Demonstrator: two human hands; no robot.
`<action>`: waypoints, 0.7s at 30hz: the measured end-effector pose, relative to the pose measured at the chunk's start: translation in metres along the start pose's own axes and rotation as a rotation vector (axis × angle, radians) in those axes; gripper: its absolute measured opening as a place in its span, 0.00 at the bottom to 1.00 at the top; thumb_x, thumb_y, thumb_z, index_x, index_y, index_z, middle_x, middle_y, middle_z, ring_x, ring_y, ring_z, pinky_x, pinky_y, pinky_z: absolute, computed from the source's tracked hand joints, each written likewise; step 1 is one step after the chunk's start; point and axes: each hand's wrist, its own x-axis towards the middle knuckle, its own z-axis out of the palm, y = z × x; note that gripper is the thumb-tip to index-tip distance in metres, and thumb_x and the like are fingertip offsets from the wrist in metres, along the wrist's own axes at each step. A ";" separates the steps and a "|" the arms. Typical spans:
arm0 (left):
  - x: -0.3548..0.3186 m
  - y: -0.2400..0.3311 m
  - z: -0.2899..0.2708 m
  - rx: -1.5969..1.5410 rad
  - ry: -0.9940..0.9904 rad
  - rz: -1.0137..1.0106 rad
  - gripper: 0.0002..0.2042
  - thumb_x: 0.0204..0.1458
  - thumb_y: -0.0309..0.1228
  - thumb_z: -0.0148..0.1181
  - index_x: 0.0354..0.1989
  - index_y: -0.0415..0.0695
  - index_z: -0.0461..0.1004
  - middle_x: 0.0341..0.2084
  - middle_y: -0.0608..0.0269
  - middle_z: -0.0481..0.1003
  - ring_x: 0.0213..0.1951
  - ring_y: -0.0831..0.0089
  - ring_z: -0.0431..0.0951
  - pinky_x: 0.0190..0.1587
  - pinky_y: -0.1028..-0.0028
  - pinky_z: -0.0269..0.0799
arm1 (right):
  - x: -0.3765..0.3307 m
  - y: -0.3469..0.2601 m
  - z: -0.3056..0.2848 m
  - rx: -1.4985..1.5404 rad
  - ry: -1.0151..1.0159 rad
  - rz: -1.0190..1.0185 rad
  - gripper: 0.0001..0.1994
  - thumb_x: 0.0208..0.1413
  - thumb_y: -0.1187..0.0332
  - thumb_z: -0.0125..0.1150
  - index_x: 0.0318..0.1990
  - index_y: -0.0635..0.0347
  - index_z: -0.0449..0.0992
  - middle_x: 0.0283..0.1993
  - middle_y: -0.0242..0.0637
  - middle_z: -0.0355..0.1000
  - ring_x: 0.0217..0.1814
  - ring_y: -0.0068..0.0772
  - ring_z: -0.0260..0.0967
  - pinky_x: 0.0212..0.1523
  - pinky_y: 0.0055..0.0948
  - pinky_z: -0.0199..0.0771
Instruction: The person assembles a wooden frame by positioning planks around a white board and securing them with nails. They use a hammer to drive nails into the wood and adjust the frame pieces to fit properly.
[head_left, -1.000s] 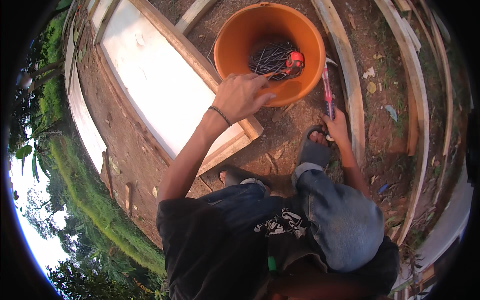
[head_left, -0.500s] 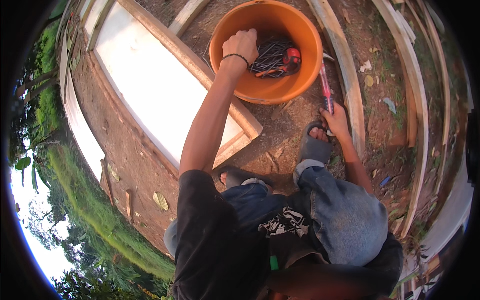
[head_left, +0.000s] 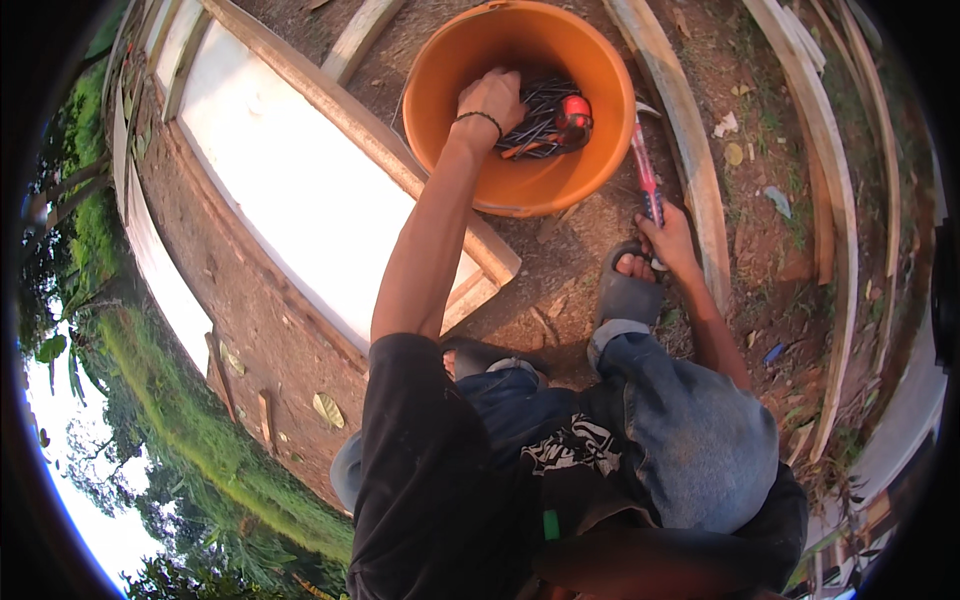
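In the orange bucket (head_left: 545, 190), left hand (head_left: 492, 98) beside nails (head_left: 541, 104) (grip hidden, can't tell); right hand (head_left: 668, 236) clasps hammer (head_left: 644, 166)

From my end I count two hands, one left hand (head_left: 492, 98) and one right hand (head_left: 668, 240); one orange bucket (head_left: 540, 188); one hammer (head_left: 644, 165); one red tape measure (head_left: 574, 114); many nails (head_left: 545, 102), overlapping, no exact number; two dark sandals (head_left: 630, 302); one wristband (head_left: 481, 118); one blue scrap (head_left: 773, 353); several planks (head_left: 704, 200), too crowded at the edge for me to tally.
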 end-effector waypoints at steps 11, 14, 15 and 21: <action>-0.009 0.000 -0.012 0.093 0.093 -0.065 0.12 0.50 0.37 0.68 0.36 0.41 0.84 0.35 0.45 0.83 0.41 0.45 0.84 0.47 0.53 0.79 | 0.000 0.003 0.000 -0.034 0.000 -0.016 0.06 0.61 0.74 0.62 0.43 0.63 0.73 0.22 0.29 0.70 0.17 0.20 0.67 0.19 0.25 0.66; -0.013 0.001 -0.021 0.067 0.145 -0.159 0.12 0.50 0.37 0.67 0.36 0.41 0.84 0.35 0.44 0.83 0.41 0.45 0.84 0.47 0.51 0.79 | 0.001 0.003 0.001 -0.024 0.006 -0.026 0.06 0.61 0.74 0.62 0.43 0.63 0.73 0.22 0.29 0.70 0.17 0.19 0.67 0.19 0.25 0.66; -0.015 0.003 -0.024 0.086 0.155 -0.165 0.12 0.50 0.36 0.66 0.36 0.40 0.83 0.34 0.44 0.82 0.40 0.45 0.84 0.44 0.51 0.80 | 0.001 0.005 0.000 -0.037 0.009 -0.022 0.06 0.61 0.74 0.62 0.42 0.63 0.73 0.22 0.29 0.70 0.17 0.19 0.67 0.18 0.24 0.66; -0.023 -0.001 -0.041 0.113 0.289 -0.143 0.11 0.51 0.38 0.67 0.36 0.45 0.84 0.33 0.49 0.83 0.36 0.48 0.84 0.39 0.55 0.81 | 0.003 0.009 0.000 -0.014 0.021 -0.026 0.05 0.60 0.73 0.62 0.39 0.62 0.73 0.22 0.29 0.70 0.16 0.19 0.66 0.18 0.24 0.66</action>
